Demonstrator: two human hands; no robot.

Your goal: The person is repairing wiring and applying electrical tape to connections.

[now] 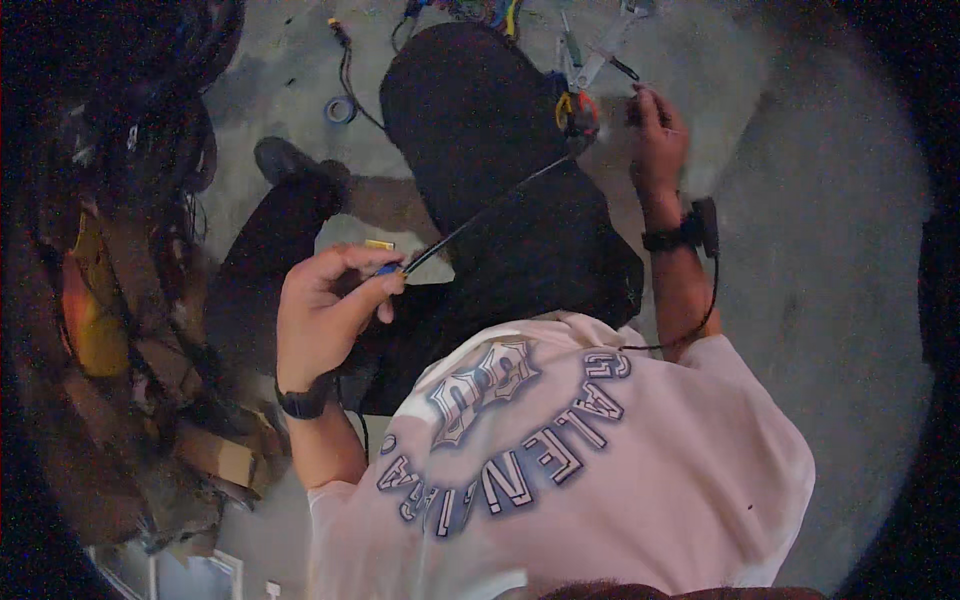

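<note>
Seen from the head camera, a seated person's left hand [325, 310] pinches the near end of a thin black cable [480, 215] between thumb and curled fingers, a blue-and-yellow tip showing at the pinch. The cable runs up across the dark trousers [500, 150] to an orange and black tool [578, 112] on the knee. The right hand [655, 135] (fingers bent, grip hard to make out) is beside it. Pliers [600, 55] and a tape roll [341, 109] lie on the concrete floor [820, 250]; clutter at left is too dim to identify.
</note>
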